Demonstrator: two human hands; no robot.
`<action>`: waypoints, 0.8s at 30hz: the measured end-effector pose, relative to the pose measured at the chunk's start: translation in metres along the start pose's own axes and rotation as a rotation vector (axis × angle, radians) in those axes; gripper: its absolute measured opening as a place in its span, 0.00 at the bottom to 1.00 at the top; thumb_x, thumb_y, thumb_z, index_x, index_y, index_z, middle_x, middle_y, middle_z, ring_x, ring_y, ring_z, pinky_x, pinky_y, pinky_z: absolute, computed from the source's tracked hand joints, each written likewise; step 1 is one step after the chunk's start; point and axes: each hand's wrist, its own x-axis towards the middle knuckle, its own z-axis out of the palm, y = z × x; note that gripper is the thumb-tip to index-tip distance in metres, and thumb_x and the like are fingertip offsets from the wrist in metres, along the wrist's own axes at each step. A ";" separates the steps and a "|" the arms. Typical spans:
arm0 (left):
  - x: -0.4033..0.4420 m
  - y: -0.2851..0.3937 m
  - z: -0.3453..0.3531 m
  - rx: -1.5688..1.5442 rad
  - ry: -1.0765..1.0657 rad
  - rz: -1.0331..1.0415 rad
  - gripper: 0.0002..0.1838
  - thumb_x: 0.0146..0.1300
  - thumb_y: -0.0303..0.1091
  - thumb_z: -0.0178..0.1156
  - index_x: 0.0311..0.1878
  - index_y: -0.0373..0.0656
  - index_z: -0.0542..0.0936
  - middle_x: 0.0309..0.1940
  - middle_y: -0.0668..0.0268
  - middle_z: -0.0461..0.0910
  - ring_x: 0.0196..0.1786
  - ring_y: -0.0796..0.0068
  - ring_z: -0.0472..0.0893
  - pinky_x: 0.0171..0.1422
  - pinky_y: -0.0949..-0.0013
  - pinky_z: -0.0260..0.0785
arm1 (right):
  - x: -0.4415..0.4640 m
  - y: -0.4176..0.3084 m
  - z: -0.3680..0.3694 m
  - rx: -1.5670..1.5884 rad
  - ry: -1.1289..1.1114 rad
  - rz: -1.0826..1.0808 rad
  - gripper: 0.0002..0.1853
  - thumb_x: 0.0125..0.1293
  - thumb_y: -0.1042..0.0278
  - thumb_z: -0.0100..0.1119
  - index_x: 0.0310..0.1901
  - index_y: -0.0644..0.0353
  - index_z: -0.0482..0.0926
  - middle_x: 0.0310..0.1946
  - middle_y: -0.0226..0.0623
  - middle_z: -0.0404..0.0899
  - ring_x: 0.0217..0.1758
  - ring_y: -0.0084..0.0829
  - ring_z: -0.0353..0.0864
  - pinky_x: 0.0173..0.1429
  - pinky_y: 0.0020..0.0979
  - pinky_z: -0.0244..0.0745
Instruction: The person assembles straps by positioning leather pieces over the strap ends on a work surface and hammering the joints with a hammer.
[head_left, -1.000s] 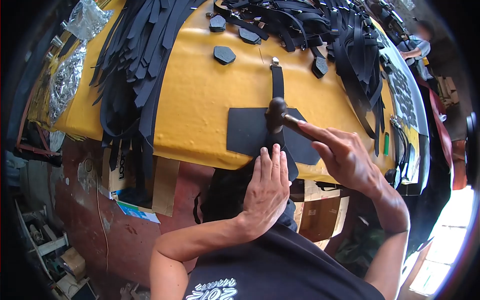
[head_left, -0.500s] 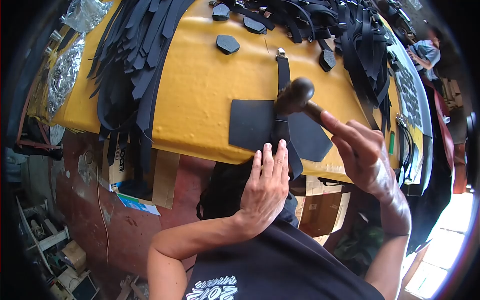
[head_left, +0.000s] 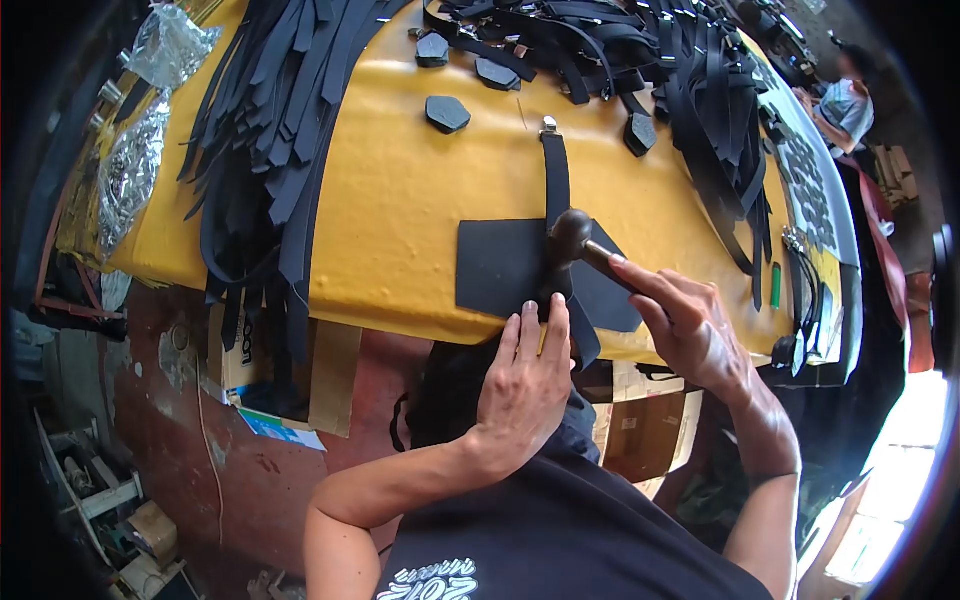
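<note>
My right hand (head_left: 695, 330) grips the handle of a hammer (head_left: 572, 235), index finger stretched along it. The rounded hammer head is down at a black strap (head_left: 557, 180) lying over a flat dark board (head_left: 495, 265). Whether the head presses on the strap or just hovers, I cannot tell. Fingers extended, my left hand (head_left: 525, 385) lies flat with its tips on the strap's near part, by the table edge. A metal clip (head_left: 549, 125) sits at the strap's far end.
A yellow covering (head_left: 390, 220) spans the table. Long black strips (head_left: 265, 120) hang over its left side, and more straps (head_left: 715, 140) pile up at the far right. Several dark angular pieces (head_left: 447, 114) lie farther back. Another person (head_left: 845, 108) is at the far right.
The hammer has come down from above the strap to its surface, with my right hand moving lower and left. My left hand stays at the strap; the view has tilted slightly.
</note>
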 end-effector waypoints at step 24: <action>0.078 -0.105 -0.004 -0.561 -0.099 0.260 0.65 0.42 0.50 0.84 0.83 0.53 0.57 0.65 0.72 0.81 0.68 0.61 0.70 0.77 0.51 0.58 | -0.049 -0.022 0.009 0.096 0.113 0.116 0.29 0.69 0.79 0.63 0.71 0.55 0.73 0.33 0.47 0.83 0.31 0.52 0.83 0.38 0.43 0.79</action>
